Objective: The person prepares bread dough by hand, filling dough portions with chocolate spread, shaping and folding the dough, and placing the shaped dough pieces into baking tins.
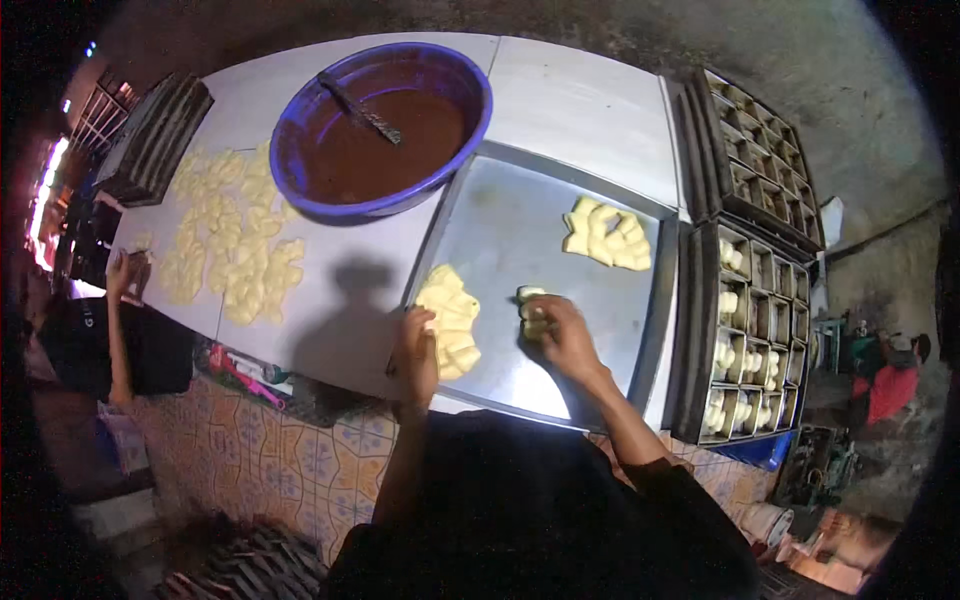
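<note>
My left hand (418,350) has its fingers curled at the left edge of a cluster of pale yellow dough pieces (455,325) on a steel tray (492,210). My right hand (558,335) grips a short row of small dough pieces (532,300) near the tray's middle, its fingertips partly hidden. Another pale dough cluster (607,232) lies at the tray's back right. To the right stand metal moulds with square compartments (760,305), several holding dough pieces.
A blue basin (290,170) of brown mixture with a stick stands behind. Scattered dough (240,260) and stacked dark trays (150,140) are on the left table. A co-worker's hand (125,270) is at that table's edge; a person in red (890,390) is at right.
</note>
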